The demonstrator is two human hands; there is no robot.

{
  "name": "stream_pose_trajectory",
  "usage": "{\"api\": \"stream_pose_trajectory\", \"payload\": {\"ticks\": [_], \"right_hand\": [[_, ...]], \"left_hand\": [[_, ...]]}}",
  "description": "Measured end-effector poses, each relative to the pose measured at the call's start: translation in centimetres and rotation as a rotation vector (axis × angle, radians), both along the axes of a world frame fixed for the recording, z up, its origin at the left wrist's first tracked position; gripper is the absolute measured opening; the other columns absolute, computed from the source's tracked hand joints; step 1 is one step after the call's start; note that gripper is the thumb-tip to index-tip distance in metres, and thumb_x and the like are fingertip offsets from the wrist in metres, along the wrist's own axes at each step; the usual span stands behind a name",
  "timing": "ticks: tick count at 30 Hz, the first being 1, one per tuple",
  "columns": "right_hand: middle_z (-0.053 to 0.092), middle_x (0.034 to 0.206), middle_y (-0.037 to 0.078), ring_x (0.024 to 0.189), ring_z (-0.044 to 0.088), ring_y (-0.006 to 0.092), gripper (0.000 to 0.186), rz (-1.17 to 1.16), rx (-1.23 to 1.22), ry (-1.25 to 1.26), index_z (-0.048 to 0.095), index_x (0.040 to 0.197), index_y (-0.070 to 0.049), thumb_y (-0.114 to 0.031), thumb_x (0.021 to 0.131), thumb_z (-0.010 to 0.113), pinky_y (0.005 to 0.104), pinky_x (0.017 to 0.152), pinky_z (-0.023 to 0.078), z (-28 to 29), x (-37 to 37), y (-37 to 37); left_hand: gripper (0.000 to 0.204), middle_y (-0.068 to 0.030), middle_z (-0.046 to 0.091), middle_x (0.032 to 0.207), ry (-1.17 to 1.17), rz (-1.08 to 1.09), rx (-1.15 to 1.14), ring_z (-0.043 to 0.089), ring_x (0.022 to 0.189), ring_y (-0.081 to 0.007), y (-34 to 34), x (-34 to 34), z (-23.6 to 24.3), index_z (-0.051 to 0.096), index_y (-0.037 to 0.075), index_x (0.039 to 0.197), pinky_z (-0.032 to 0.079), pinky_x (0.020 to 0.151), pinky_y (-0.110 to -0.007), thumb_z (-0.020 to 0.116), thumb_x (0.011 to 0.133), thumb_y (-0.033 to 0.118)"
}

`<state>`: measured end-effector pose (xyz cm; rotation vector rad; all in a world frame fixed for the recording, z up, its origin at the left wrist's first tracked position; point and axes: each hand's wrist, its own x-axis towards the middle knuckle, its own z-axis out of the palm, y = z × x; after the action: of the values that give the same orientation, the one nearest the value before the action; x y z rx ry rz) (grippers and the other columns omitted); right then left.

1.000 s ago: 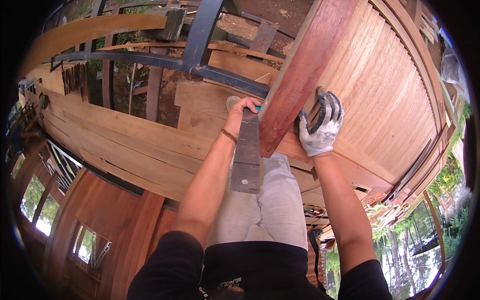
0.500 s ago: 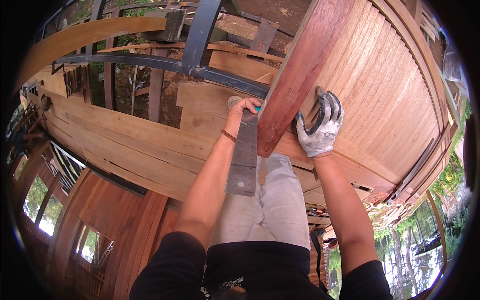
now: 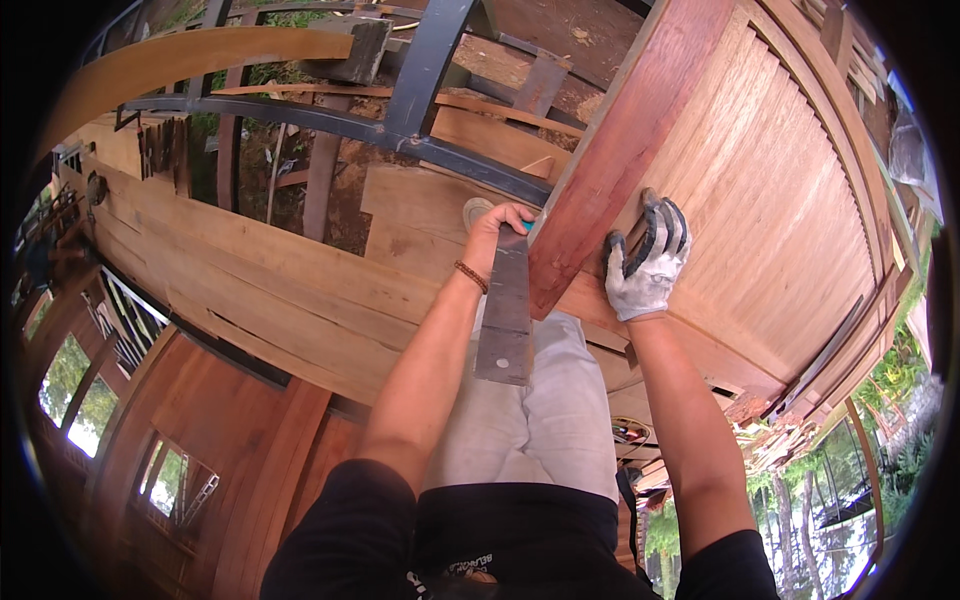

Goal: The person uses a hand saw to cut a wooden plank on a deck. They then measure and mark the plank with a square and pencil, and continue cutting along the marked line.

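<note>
My left hand (image 3: 503,217) is bare, with a beaded bracelet at the wrist. Its fingers close around the teal end of a flat grey metal blade (image 3: 503,320) with a small round hole near its other end. That blade points back toward me, over my legs, and its exact kind is unclear. The hand sits beside the lower left edge of a thick reddish wooden plank (image 3: 625,150). My right hand (image 3: 648,265) wears a white-and-black glove and rests open on a large slatted wooden panel (image 3: 760,170), thumb apart from the fingers, just right of the plank.
Dark metal framing (image 3: 415,80) stands at the upper left, with a curved wooden strip (image 3: 200,62) across it. Long pale boards (image 3: 240,270) run along the left. Below them rises a reddish wooden wall (image 3: 235,400) with window openings. A curved wooden rim (image 3: 850,100) borders the panel.
The whole view has shifted slightly, so the plank and framing sit farther right. The blade's near end has swung a little to the right. Both hands keep nearly the same places beside the wood.
</note>
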<state>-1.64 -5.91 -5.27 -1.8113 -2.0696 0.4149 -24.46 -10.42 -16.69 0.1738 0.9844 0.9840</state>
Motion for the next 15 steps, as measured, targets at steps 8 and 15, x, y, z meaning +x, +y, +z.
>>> {"api": "stream_pose_trajectory", "payload": {"ticks": [8, 15], "right_hand": [[0.044, 0.138, 0.018, 0.130, 0.039, 0.0403, 0.073, 0.010, -0.017, -0.042, 0.039, 0.143, -0.007, -0.021, 0.078, 0.069, 0.0552, 0.110, 0.027, -0.4, 0.0, -0.2], [0.043, 0.139, 0.019, 0.130, 0.037, 0.0409, 0.074, 0.021, -0.015, -0.082, 0.038, 0.144, -0.007, -0.021, 0.078, 0.067, 0.0562, 0.110, 0.026, -0.4, 0.0, -0.2]], "left_hand": [[0.021, -0.0083, 0.060, 0.094, 0.093, 0.013, -0.050, 0.059, 0.095, -0.0197, 0.5, 0.5, 0.8, 0.057, 0.004, 0.067, 0.043, 0.092, -0.030, 0.050, 0.087, 0.004], [0.021, -0.0093, 0.059, 0.093, 0.107, 0.031, -0.041, 0.062, 0.095, -0.0230, 0.6, 1.0, 1.3, 0.056, 0.004, 0.067, 0.046, 0.092, -0.032, 0.049, 0.087, 0.004]]}}
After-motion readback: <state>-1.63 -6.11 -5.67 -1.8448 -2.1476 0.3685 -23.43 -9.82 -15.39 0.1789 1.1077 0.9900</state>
